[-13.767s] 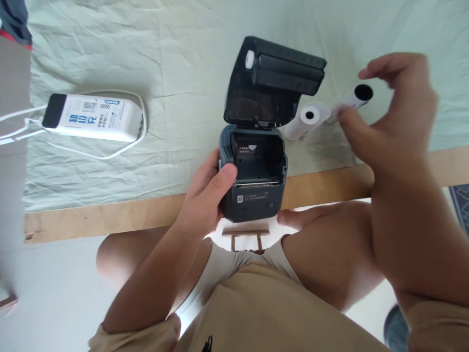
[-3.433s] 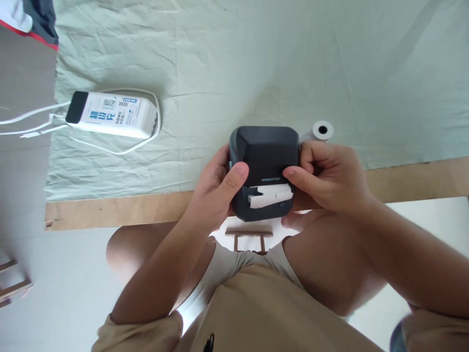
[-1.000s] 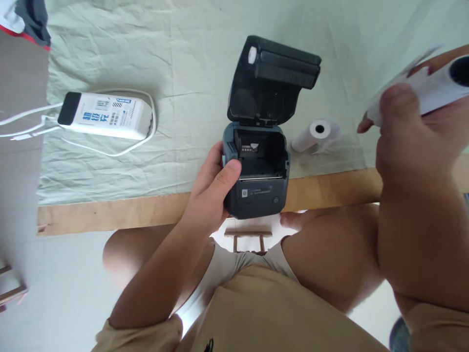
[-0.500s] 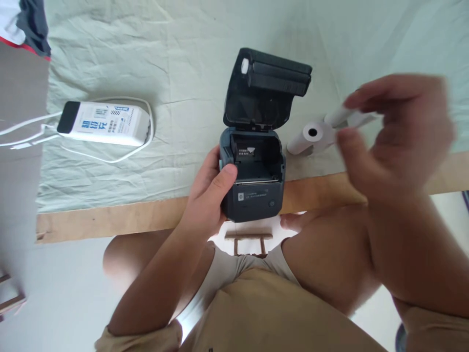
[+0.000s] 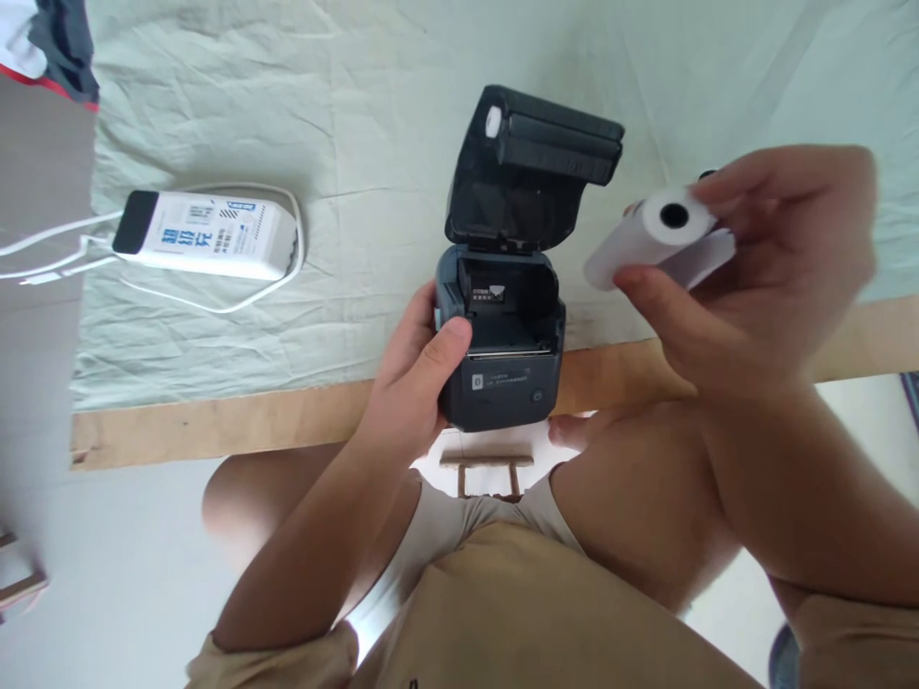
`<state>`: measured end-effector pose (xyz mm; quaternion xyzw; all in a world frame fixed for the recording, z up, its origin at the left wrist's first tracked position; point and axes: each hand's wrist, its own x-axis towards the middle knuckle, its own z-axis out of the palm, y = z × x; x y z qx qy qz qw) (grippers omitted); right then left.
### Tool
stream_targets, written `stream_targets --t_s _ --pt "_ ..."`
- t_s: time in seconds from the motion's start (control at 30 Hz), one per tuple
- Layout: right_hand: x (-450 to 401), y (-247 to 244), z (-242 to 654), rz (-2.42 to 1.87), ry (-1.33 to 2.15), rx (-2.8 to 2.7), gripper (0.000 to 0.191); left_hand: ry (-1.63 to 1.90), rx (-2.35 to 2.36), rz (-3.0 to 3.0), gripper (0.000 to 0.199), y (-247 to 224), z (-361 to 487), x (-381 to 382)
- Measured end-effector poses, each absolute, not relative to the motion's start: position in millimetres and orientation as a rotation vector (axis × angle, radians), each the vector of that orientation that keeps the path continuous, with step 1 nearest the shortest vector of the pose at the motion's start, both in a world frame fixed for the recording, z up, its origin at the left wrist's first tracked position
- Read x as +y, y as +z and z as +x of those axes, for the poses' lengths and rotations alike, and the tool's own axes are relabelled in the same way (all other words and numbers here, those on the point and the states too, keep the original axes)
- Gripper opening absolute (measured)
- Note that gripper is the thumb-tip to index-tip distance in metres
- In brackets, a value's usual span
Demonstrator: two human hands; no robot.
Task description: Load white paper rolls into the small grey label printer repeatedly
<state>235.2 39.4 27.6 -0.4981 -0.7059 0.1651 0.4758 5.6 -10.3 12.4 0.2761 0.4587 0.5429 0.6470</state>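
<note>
A dark portable label printer (image 5: pixel 495 407) is at the table's front edge with its lid (image 5: pixel 503 201) raised. Its paper bay (image 5: pixel 506 325) shows nothing loaded. My left hand (image 5: pixel 409 383) is closed around the printer's left side, thumb on the rim of the bay. To the right, my right hand (image 5: pixel 782 268) grips a white paper roll (image 5: pixel 628 249) between thumb and fingers. The roll is tilted, its dark core hole facing up toward me. A loose flap of white paper (image 5: pixel 710 258) shows beside it, partly hidden by the fingers.
A white power strip (image 5: pixel 215 234) with a white cable looped around it lies on the left of the pale green cloth (image 5: pixel 345 115). The table's bare wooden edge (image 5: pixel 215 416) runs in front of my legs. Dark and white fabric (image 5: pixel 64 48) sits at the far left corner.
My right hand has closed on the white paper roll and raised it, moving it slightly right and away from me. The printer has shifted slightly right, its lid still raised.
</note>
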Motion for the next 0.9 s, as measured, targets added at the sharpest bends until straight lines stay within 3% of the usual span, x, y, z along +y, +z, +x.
stream_targets --t_s 0.1,0.27,0.4,0.6,0.8,0.83,0.9 --pt "26.2 39.6 215.1 -1.008 0.412 -1.925 0.025 1.249 1.063 0.64 0.034 14.8 8.1 -9.1" --pt "35.3 26.0 192.2 -0.964 0.221 -2.061 0.019 1.285 1.011 0.638 0.024 9.4 5.4 -8.3" --pt "48.1 16.2 195.2 -0.839 0.07 -2.134 0.022 1.3 0.903 0.726 0.028 -4.9 -1.7 -8.4" --pt "36.4 24.5 200.6 -0.656 0.141 -2.213 0.023 1.296 0.872 0.736 0.026 -9.4 -7.5 -8.4" --pt "34.2 16.2 206.1 -0.608 0.261 -2.082 0.006 1.164 0.94 0.839 0.057 -2.4 -11.5 -6.9" --pt "36.5 14.1 207.6 -0.661 0.255 -1.98 0.009 1.161 0.952 0.852 0.06 -2.0 -11.6 -7.0" --pt "42.0 11.3 210.1 -0.803 0.266 -1.846 0.037 1.152 0.948 0.858 0.064 -1.9 -11.6 -7.2"
